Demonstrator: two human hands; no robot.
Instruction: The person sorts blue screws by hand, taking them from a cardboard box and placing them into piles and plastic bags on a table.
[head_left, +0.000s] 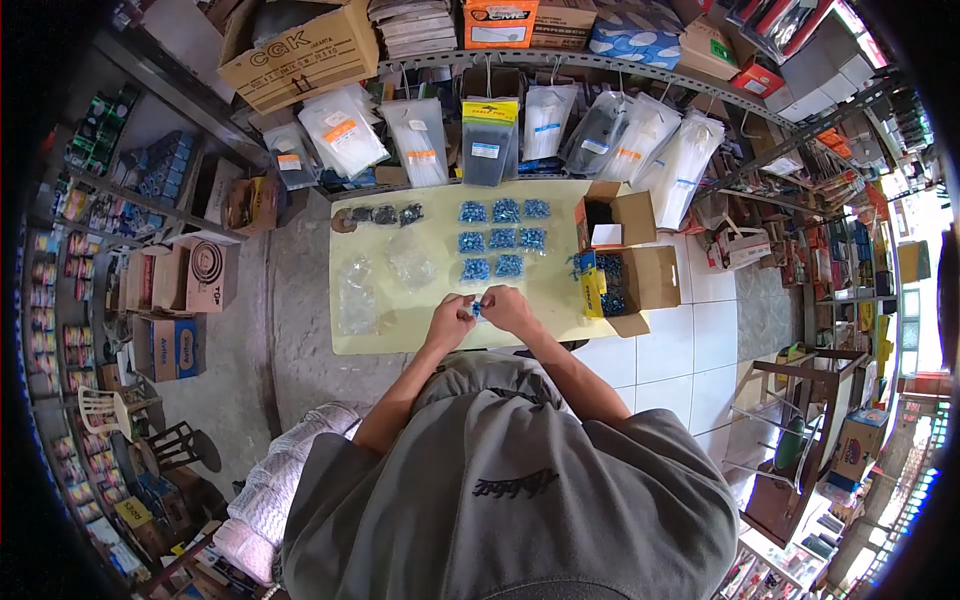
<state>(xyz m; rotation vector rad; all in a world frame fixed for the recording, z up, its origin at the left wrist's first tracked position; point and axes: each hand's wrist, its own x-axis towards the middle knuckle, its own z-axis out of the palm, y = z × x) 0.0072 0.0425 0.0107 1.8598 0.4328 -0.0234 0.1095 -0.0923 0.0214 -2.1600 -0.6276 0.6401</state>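
Note:
My left hand (452, 321) and my right hand (508, 308) meet near the front edge of the table, fingers pinched together. Between them is a small clear bag with blue pieces (477, 310), partly hidden by the fingers. Beyond the hands, several filled bags of blue pieces (503, 238) lie in rows. To the right stands an open carton of loose blue pieces (612, 284). Flat clear plastic bags (411, 262) are spread out on the left, with another pile of clear bags (357, 295) beside them.
The pale yellow table (400, 342) carries bags of dark pieces (383, 214) at its far left. A second open carton (625, 215) stands at the far right. Hanging packs of cable ties (490, 145) line the shelf behind. A stool (175, 450) is on the left floor.

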